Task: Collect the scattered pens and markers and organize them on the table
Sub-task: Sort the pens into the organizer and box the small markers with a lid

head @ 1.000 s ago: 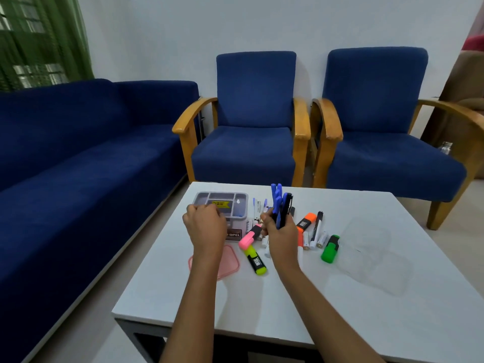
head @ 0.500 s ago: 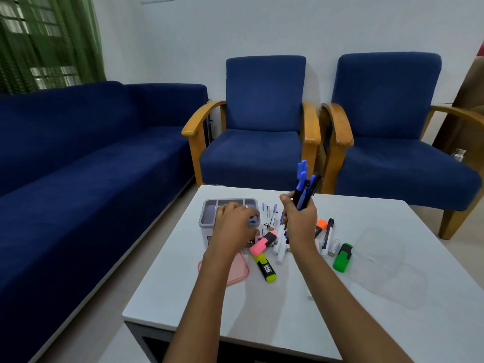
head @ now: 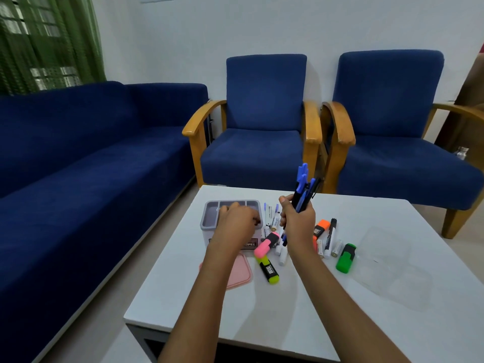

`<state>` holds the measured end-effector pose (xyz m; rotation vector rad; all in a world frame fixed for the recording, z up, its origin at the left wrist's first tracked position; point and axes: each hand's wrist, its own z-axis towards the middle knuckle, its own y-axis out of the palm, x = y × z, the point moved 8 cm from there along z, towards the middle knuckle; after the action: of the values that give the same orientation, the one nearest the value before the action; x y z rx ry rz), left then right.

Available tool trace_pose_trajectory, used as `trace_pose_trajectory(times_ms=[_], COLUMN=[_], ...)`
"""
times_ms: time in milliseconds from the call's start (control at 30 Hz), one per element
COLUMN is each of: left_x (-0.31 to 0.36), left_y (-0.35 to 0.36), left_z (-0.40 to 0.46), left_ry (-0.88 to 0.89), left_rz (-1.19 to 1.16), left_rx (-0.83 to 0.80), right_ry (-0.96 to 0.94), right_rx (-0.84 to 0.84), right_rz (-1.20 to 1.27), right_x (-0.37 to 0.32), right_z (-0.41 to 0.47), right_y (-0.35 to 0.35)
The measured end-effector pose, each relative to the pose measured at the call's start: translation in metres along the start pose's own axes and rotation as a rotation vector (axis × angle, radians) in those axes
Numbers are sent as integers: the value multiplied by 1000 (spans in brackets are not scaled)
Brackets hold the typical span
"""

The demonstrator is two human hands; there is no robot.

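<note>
Already a bundle of pens [head: 303, 191] stands nearly upright in the right hand [head: 297, 224], caps up and leaning slightly toward the far right corner of the desk [head: 199, 305], its long axis running from the fist up toward the armchairs. The right fingers are curled tight round the lower barrels. Just to its left, near the desk's far left corner, sits the grey organizer box [head: 230, 221], open compartments facing up; the left hand [head: 235, 222] rests on its rim, fingers bent over the near edge, though I cannot tell whether they pinch anything. So the bundle is beside and above the box, and the right hand is the one placed to tip it in, probably by swinging left and lowering tips first. Loose markers still lie around the right wrist: a pink highlighter [head: 266, 244], a yellow highlighter [head: 268, 269], an orange highlighter [head: 320, 227] and a green highlighter [head: 346, 258] toward the right edge.
</note>
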<state>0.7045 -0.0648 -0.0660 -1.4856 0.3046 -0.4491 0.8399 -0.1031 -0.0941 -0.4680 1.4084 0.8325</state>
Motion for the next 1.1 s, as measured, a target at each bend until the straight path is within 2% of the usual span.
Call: trace_pose_trajectory(times_ms=[100,200,433,700,900,1100], left_x=[1,3,0,-3,2,0], left_y=[3,-4,-10,-20,-16,-14], left_z=[11,17,12,3,-1,-1], left_ry=[20,43,43,-62,-74,-51], left_rz=[160,192,-77,-277,-262,-509], left_rx=[-125,-130,-183,-57,-56,-72], right_ry=[11,18,55,147,218,292], right_rx=[-1,6,-25,-281,-306,-314], right_rz=[8,0,37,-44,-66,21], right_x=[3,5,5,15,23,33], right_z=[-1,-1,1,-11,-13,-14], right_y=[0,-2,3,27,22,20])
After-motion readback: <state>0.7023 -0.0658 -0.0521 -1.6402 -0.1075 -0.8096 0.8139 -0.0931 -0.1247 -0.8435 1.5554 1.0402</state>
